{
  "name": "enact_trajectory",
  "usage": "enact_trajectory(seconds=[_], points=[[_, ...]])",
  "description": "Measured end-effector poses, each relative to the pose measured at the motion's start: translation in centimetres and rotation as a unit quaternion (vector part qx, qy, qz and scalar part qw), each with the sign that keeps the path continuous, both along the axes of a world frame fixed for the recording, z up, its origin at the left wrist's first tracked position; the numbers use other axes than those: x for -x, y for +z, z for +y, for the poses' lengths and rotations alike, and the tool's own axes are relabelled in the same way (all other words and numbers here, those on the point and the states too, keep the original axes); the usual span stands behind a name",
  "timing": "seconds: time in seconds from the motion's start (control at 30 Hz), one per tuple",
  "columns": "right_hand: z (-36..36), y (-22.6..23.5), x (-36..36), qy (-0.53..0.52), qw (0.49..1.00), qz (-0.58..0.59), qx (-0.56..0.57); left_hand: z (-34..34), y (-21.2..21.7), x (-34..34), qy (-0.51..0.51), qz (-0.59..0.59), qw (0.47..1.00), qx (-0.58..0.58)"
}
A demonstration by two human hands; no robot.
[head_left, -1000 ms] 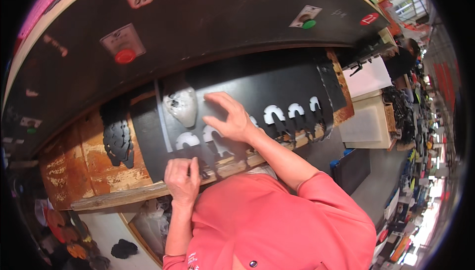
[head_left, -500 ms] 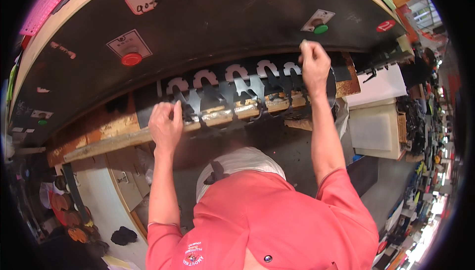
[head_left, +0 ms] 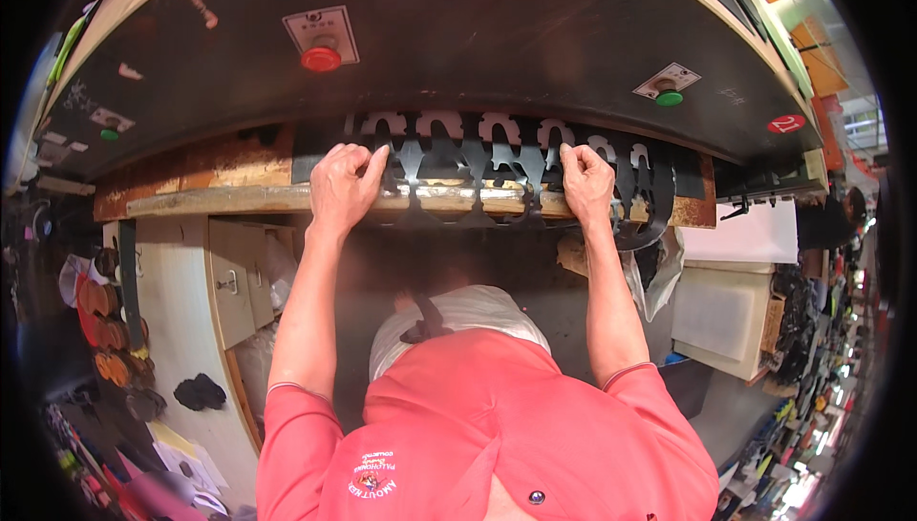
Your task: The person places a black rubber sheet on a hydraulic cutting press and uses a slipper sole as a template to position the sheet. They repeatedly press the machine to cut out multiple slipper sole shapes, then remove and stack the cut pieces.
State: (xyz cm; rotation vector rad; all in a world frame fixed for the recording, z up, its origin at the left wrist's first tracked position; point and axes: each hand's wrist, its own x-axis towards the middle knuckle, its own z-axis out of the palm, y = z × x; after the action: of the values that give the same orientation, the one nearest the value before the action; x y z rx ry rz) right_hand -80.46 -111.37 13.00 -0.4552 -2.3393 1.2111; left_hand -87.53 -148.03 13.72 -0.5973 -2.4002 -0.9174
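A black sheet [head_left: 472,175] with a row of curved cut-outs lies along the bench edge under the machine. Pale horseshoe shapes [head_left: 498,127] show in a line behind its upper side. At the sheet's left end, my left hand [head_left: 342,189] is closed, thumb and forefinger pinching its edge. My right hand [head_left: 586,185] is also closed, pinching the sheet right of its middle. Beyond my right hand, the sheet's curved right end hangs over the bench edge. The fingertips partly hide the spots where they grip.
Above the bench spans the machine's dark front beam [head_left: 497,53], with a red button [head_left: 321,57] and a green button [head_left: 669,96]. A worn wooden strip [head_left: 229,200] edges the bench. Cabinets [head_left: 234,282] stand below left; a white box [head_left: 716,311] is at the right.
My right hand has come down from near the green button onto the sheet. My hands are closer together. The whole view has shifted, with the machine front sitting farther right.
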Motion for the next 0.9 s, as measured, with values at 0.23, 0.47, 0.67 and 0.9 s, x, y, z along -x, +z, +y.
enact_trajectory(seconds=[0.23,0.47,0.67,0.9], points=[[0.4,0.1,-0.7,0.029,0.999,-0.021,0.01,0.1,-0.2,-0.5,0.019,-0.032,0.999,0.023],[1.6,-0.7,-1.7,0.055,0.995,-0.057,0.055,0.2,0.2,-1.0,0.021,-0.08,0.996,0.023],[1.3,2.1,-2.3,-0.028,0.99,-0.109,0.08,0.1,0.8,-1.1,-0.016,-0.106,0.994,0.011],[-7.6,5.6,7.8,0.108,0.993,-0.024,0.03,0.7,3.3,0.5,-0.03,-0.153,0.975,-0.159]])
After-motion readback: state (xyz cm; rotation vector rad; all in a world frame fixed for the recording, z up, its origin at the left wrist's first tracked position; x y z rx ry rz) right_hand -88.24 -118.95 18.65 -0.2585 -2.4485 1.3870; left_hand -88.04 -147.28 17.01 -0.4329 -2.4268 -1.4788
